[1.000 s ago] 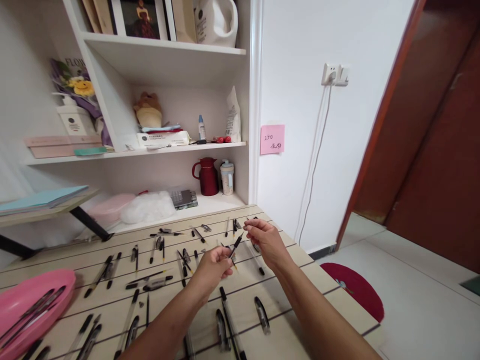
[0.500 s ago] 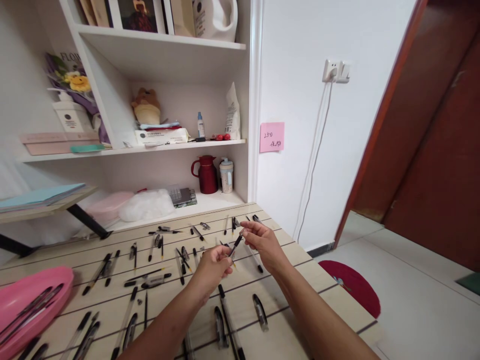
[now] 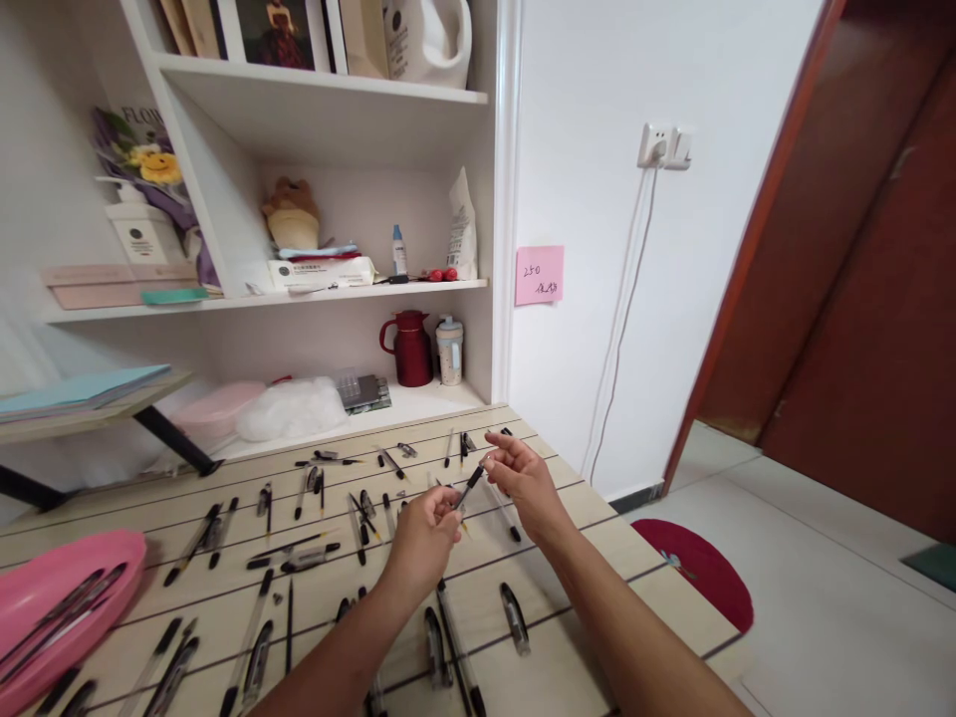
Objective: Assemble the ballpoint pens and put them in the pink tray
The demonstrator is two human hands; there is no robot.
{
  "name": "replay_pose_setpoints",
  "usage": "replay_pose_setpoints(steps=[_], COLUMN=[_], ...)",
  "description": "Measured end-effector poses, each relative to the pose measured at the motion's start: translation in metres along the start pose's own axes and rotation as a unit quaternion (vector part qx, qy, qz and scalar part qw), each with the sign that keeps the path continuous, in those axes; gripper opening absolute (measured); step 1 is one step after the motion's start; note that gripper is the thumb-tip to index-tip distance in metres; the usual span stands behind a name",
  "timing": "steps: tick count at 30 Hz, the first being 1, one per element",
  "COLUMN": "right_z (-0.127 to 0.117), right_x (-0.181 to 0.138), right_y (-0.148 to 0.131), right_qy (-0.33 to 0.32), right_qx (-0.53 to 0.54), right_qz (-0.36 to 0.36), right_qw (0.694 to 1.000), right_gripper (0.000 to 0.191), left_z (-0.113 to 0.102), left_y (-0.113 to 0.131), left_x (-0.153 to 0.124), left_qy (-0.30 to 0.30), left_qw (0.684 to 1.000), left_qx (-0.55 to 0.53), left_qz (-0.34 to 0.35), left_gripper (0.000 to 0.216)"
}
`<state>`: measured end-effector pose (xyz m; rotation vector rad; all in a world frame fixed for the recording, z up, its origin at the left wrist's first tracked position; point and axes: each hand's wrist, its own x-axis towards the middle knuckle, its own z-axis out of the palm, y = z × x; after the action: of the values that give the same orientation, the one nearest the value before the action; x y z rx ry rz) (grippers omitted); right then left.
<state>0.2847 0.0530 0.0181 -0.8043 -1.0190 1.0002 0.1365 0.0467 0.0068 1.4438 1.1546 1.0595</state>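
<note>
Over the middle of the table, my left hand (image 3: 427, 528) pinches a pen (image 3: 470, 485) with a black grip, which slants up to the right. My right hand (image 3: 521, 482) has its thumb and index finger closed at the pen's upper tip, where a small part is too tiny to make out; its other fingers stretch out. Below the hands lie a black pen cap (image 3: 514, 617), another cap (image 3: 434, 645) and a clear pen barrel (image 3: 459, 647). One more barrel with a black end (image 3: 514, 532) lies under my right hand.
Pen parts (image 3: 310, 558) are spread in groups over the striped wooden table (image 3: 597, 588). A pink tray (image 3: 123, 558) with several pens stands at left. Behind are white shelves (image 3: 314, 90) with a red jug (image 3: 413, 349) and a cup (image 3: 450, 351).
Both hands stay at nearly the same spot, still on the pen. The view has shifted very slightly.
</note>
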Motion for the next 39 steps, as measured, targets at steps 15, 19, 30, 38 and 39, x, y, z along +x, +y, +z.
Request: replay_pose_setpoints(steps=[15, 19, 30, 38, 39], right_z=[-0.0035, -0.0042, -0.0037, -0.0056, -0.0053], right_x=[0.0001, -0.0012, -0.0025, -0.0012, -0.0012], right_y=[0.0049, 0.0029, 0.0033, 0.0068, 0.0076], right_qy=[0.008, -0.019, -0.054, -0.024, -0.024], right_qx=[-0.019, 0.018, 0.052, 0.045, 0.045], right_qz=[0.036, 0.070, 0.093, 0.081, 0.081], right_qw=[0.999, 0.997, 0.993, 0.995, 0.995], right_gripper=[0.031, 0.024, 0.030, 0.021, 0.021], left_z=[0.0034, 0.0035, 0.0033, 0.0029, 0.0031], left_y=[0.0039, 0.0039, -0.0003, 0.0065, 0.0071], left_x=[-0.0057, -0.0065, -0.0069, -0.0091, -0.0094], left_qy=[0.013, 0.007, 0.005, 0.007, 0.007], left_qw=[1.000, 1.000, 0.999, 0.999, 0.999], left_qx=[-0.017, 0.004, 0.000, 0.010, 0.011], left_qz=[0.013, 0.030, 0.047, 0.043, 0.042], left_gripper=[0.019, 0.020, 0.020, 0.018, 0.018])
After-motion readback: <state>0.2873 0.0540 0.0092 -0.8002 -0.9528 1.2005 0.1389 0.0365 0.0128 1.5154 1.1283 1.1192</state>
